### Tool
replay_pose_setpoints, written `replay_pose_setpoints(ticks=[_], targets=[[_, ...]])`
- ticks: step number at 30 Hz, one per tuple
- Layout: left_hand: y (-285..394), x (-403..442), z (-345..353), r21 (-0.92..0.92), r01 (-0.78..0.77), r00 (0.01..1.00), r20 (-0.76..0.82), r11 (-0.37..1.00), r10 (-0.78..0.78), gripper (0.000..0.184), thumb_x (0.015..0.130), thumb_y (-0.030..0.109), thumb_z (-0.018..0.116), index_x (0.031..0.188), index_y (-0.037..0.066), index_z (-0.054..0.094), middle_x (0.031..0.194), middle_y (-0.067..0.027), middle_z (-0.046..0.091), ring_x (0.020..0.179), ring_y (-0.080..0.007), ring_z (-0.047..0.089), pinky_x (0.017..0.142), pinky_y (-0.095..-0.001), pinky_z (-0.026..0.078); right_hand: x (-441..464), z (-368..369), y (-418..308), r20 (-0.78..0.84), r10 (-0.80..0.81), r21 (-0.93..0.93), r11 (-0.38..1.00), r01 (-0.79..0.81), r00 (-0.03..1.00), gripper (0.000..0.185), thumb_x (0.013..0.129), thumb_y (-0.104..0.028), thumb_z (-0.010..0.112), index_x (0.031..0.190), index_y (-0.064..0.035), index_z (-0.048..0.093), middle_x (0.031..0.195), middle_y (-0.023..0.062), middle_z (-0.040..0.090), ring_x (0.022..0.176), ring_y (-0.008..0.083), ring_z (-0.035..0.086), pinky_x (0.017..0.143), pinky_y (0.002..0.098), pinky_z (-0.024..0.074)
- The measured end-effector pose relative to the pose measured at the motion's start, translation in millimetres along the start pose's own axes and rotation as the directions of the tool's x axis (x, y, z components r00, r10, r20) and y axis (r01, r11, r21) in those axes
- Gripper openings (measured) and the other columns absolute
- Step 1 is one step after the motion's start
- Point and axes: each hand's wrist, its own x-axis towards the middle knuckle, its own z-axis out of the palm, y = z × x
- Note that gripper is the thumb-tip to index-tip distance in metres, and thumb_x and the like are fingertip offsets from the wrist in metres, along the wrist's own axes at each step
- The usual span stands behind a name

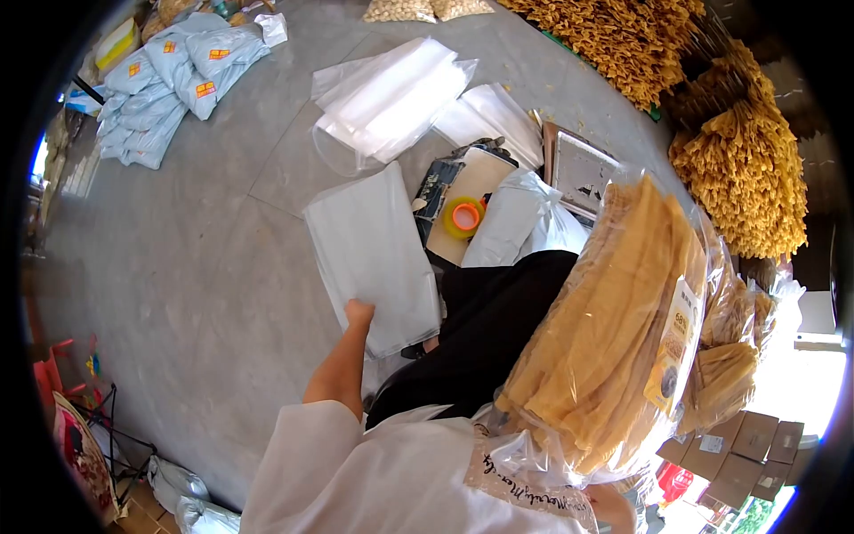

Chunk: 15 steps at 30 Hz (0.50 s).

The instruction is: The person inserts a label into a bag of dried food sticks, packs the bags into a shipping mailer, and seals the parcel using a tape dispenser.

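My left hand [359, 313] is closed on the near edge of a flat stack of pale grey plastic mailing bags [369, 249], held low beside my leg. A large clear bag of dried bean curd sticks [605, 329], with a yellow and white label [673, 351], leans upright against my right side and over my lap. Of my right arm only a bit of skin [614, 509] shows at the bottom, below that bag; the fingers are hidden. In front of my knees lie a roll of yellow tape [463, 216] with an orange core and a white plastic bag [511, 214].
Clear plastic sheets [391, 98] lie on the grey floor [178, 294] ahead. Filled grey parcels [187, 71] are piled at far left. Bundles of bean curd sticks [743, 169] stand at right, cardboard boxes [738, 449] at lower right. A folding stool frame [111, 418] is at left.
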Motion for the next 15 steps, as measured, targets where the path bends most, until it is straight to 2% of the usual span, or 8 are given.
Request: replay_pose_setpoints(ticks=[2, 3, 5, 6, 7, 10, 12, 15], targets=[[19.5, -14.3, -23.1, -0.014, 0.077, 0.956, 0.286, 0.997, -0.070, 0.043, 0.062, 0.024, 0.075, 0.086, -0.009, 0.060, 0.098, -0.0322, 0.057, 0.101, -0.0353, 0.056, 0.085, -0.0425, 0.046, -0.1, -1.4, -4.8, 0.000, -0.014, 0.018, 1.000, 0.014, 1.000, 0.025, 0.082, -0.017, 0.057, 0.100, -0.0016, 0.056, 0.099, 0.0134, 0.059, 0.089, 0.0209, 0.054, 0.075, 0.0319, 0.0417], [28.0, -22.8, -25.9, -0.012, 0.073, 0.955, 0.291, 0.997, -0.067, 0.043, 0.062, 0.024, 0.075, 0.086, -0.009, 0.060, 0.098, -0.0322, 0.057, 0.101, -0.0353, 0.056, 0.085, -0.0425, 0.046, -0.5, -2.5, -6.4, -0.001, -0.019, 0.022, 1.000, 0.019, 1.000, 0.025, 0.082, -0.017, 0.057, 0.101, -0.0017, 0.056, 0.099, 0.0134, 0.059, 0.090, 0.0209, 0.054, 0.075, 0.0320, 0.0419], [43.5, -36.1, -22.1, 0.066, 0.112, 0.932, 0.339, 0.991, -0.128, 0.054, 0.061, 0.027, 0.080, 0.091, -0.011, 0.055, 0.081, -0.0196, 0.062, 0.051, -0.0289, 0.061, 0.045, -0.0368, 0.052, -1.2, -5.1, -10.6, -0.004, -0.028, 0.037, 0.999, 0.028, 1.000, 0.025, 0.082, -0.017, 0.057, 0.102, -0.0018, 0.057, 0.100, 0.0132, 0.059, 0.091, 0.0208, 0.054, 0.076, 0.0322, 0.0423], [37.4, -33.5, -10.1, 0.069, 0.104, 0.930, 0.348, 0.992, -0.121, 0.054, 0.061, 0.027, 0.080, 0.091, -0.011, 0.055, 0.081, -0.0196, 0.062, 0.051, -0.0289, 0.061, 0.045, -0.0368, 0.052, -2.9, -5.3, -11.6, -0.004, -0.028, 0.041, 0.999, 0.029, 1.000, 0.025, 0.082, -0.017, 0.057, 0.102, -0.0018, 0.057, 0.101, 0.0131, 0.059, 0.092, 0.0208, 0.054, 0.077, 0.0323, 0.0425], [30.1, -36.6, 0.9, 0.244, -0.048, 0.941, 0.337, 0.969, -0.039, 0.057, 0.061, 0.029, 0.081, 0.093, -0.010, 0.055, 0.080, -0.0185, 0.062, 0.052, -0.0288, 0.061, 0.045, -0.0369, 0.052, -4.7, -6.0, -14.6, 0.000, -0.028, 0.049, 0.998, 0.028, 1.000, 0.026, 0.082, -0.017, 0.057, 0.103, -0.0019, 0.057, 0.101, 0.0131, 0.059, 0.092, 0.0208, 0.054, 0.077, 0.0324, 0.0427], [15.7, -55.9, 9.3, 0.416, -0.157, 0.930, 0.368, 0.895, -0.008, 0.050, 0.063, 0.035, 0.077, 0.098, 0.003, 0.064, 0.107, -0.0172, 0.061, 0.104, -0.0307, 0.057, 0.085, -0.0416, 0.047, -10.8, -6.3, -17.4, 0.008, -0.025, 0.068, 0.997, 0.025, 1.000, 0.026, 0.082, -0.016, 0.057, 0.104, -0.0020, 0.057, 0.103, 0.0129, 0.059, 0.094, 0.0208, 0.055, 0.079, 0.0328, 0.0433], [14.4, -72.1, -5.1, 0.331, -0.268, 0.959, 0.186, 0.905, 0.215, 0.041, 0.070, 0.030, 0.070, 0.099, 0.002, 0.062, 0.107, -0.0190, 0.060, 0.104, -0.0333, 0.055, 0.086, -0.0424, 0.046, -14.0, -8.2, -21.3, 0.016, -0.026, 0.077, 0.997, 0.025, 1.000, 0.027, 0.082, -0.016, 0.057, 0.105, -0.0021, 0.057, 0.104, 0.0127, 0.059, 0.096, 0.0208, 0.055, 0.079, 0.0330, 0.0437], [22.1, -65.2, -11.6, 0.430, -0.261, 0.954, 0.253, 0.865, 0.162, 0.028, 0.074, 0.019, 0.061, 0.096, 0.002, 0.061, 0.102, -0.0185, 0.062, 0.100, -0.0347, 0.057, 0.084, -0.0424, 0.047, -20.2, -11.8, -27.4, 0.048, -0.033, 0.086, 0.996, 0.029, 0.998, 0.027, 0.082, -0.015, 0.057, 0.106, -0.0022, 0.057, 0.105, 0.0125, 0.059, 0.098, 0.0208, 0.055, 0.081, 0.0333, 0.0443]])
